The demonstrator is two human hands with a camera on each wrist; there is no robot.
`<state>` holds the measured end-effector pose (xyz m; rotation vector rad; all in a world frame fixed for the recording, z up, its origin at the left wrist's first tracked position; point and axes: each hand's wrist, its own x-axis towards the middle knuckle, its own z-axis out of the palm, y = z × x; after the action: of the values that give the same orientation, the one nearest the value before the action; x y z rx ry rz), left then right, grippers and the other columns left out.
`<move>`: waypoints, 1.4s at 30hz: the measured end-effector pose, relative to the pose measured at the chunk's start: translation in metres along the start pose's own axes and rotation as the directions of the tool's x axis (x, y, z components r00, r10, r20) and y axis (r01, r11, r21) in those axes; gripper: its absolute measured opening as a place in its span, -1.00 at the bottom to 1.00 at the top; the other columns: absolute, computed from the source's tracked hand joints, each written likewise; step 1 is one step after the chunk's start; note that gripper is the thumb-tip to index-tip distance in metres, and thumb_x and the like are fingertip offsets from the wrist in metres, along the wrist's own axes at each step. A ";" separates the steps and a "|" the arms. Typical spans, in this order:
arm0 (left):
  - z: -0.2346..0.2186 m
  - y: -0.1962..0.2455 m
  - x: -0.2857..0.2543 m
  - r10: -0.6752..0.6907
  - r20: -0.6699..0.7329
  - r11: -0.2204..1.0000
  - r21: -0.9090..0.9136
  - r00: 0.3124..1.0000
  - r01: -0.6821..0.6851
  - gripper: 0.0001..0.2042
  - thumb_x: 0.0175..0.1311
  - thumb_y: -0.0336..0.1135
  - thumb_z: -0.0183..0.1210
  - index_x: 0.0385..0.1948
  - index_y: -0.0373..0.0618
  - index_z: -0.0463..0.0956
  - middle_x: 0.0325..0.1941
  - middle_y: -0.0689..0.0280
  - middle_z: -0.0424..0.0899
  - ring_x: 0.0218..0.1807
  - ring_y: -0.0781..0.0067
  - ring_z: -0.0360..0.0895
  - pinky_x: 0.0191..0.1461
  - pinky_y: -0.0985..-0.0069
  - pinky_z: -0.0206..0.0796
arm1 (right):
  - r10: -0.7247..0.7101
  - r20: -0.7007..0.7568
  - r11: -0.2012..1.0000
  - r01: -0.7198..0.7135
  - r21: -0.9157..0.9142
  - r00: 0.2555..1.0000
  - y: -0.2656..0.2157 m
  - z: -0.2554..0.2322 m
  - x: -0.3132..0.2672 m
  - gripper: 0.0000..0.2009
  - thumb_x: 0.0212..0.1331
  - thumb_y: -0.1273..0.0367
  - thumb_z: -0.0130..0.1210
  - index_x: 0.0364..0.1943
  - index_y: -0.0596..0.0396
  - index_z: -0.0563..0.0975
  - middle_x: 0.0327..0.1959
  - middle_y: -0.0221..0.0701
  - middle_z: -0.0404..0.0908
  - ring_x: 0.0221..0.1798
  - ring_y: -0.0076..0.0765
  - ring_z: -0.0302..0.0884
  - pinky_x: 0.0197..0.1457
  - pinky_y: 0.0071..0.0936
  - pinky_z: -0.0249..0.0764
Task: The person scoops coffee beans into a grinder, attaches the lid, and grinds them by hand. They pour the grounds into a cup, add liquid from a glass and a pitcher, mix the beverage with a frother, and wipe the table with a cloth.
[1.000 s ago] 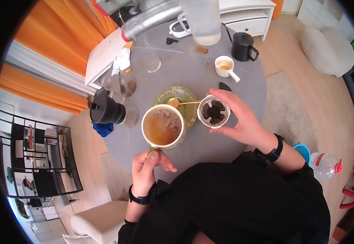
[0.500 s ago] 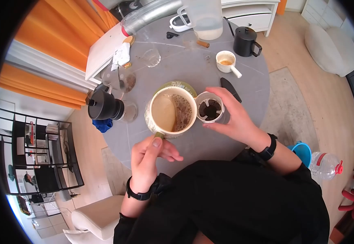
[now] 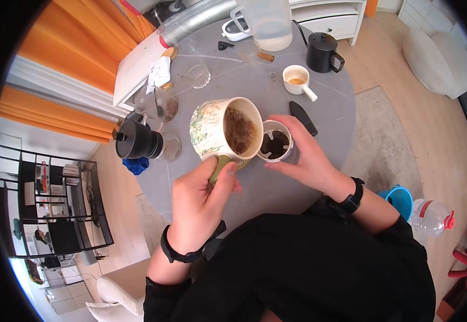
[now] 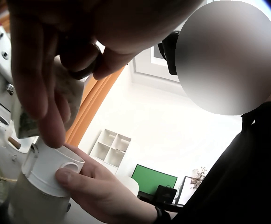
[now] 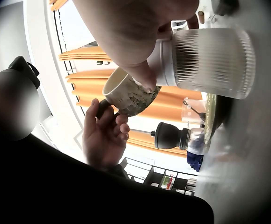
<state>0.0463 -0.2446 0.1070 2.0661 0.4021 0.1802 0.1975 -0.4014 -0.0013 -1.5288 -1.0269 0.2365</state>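
Gripped by its green handle in my left hand (image 3: pixel 198 201), a patterned mug (image 3: pixel 206 131) holds brown frothy liquid and leans toward the right, its rim beside a white cup-like top (image 3: pixel 268 129). Thumb and fingers of my right hand (image 3: pixel 316 163) hold this white top from the right; dark matter lies inside between pale spokes. The right wrist view shows it upright on a ribbed clear vessel (image 5: pixel 210 58), with the tilted mug (image 5: pixel 135 100) alongside. In the left wrist view the left hand (image 4: pixel 37 70) is above the white top (image 4: pixel 47 172). Whether mug and top touch, I cannot tell.
A green plate (image 3: pixel 241 164) lies partly under the mug. Black grinder (image 3: pixel 135 140) and glass (image 3: pixel 198 76) stand left; small white pot (image 3: pixel 292 86), black kettle (image 3: pixel 322 53) and dark oblong object (image 3: pixel 302 118) lie to the right. A clear pitcher (image 3: pixel 271 27) stands at the back.
The mug has moved up and right and tipped strongly toward the white top, its patterned side now showing. My left hand turned with it; the right hand shifted slightly left.
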 end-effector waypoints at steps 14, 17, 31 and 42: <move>0.016 0.005 0.005 0.391 0.007 0.744 0.587 0.920 -0.321 -0.77 0.18 -0.33 0.32 -0.50 -0.20 0.43 -0.55 0.14 0.48 -0.59 0.11 0.48 -0.52 0.31 0.31 | 0.028 -0.019 0.999 -0.028 -0.038 0.999 0.007 0.002 -0.004 -0.23 -0.04 0.31 0.41 0.30 0.09 0.26 0.25 -0.21 0.36 0.25 -0.01 0.36 0.27 -0.22 0.33; 0.018 0.003 0.005 0.422 0.035 0.711 0.607 0.906 -0.355 -0.78 0.15 -0.33 0.34 -0.47 -0.18 0.44 -0.50 0.15 0.49 -0.56 0.10 0.49 -0.52 0.29 0.32 | 0.035 -0.027 0.999 -0.035 -0.027 0.999 0.008 0.002 -0.005 -0.23 -0.04 0.31 0.42 0.30 0.09 0.26 0.24 -0.21 0.37 0.23 -0.02 0.37 0.25 -0.22 0.33; 0.022 -0.012 0.003 0.582 0.226 0.383 0.772 0.781 -0.508 -0.78 0.07 -0.33 0.36 -0.43 -0.13 0.45 -0.33 0.16 0.47 -0.50 0.26 0.52 -0.48 0.42 0.40 | -0.026 -0.078 1.000 0.026 -0.007 0.997 0.021 0.008 -0.006 -0.30 -0.03 0.37 0.38 0.26 0.12 0.31 0.26 -0.19 0.37 0.27 0.05 0.35 0.30 -0.17 0.29; -0.007 -0.050 0.009 -0.017 0.016 0.820 -0.571 1.000 0.023 -0.73 0.50 -0.31 -0.07 -0.14 -0.36 0.52 -0.21 0.18 0.67 -0.16 0.26 0.69 -0.07 0.43 0.51 | -0.046 -0.038 0.999 0.047 0.003 0.998 0.013 0.004 -0.004 -0.25 -0.03 0.32 0.42 0.28 0.08 0.28 0.24 -0.22 0.38 0.28 -0.04 0.36 0.32 -0.19 0.27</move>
<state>0.0419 -0.2122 0.0669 1.4631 0.3132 0.2445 0.1987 -0.4003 -0.0155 -1.4984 -1.0297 0.1761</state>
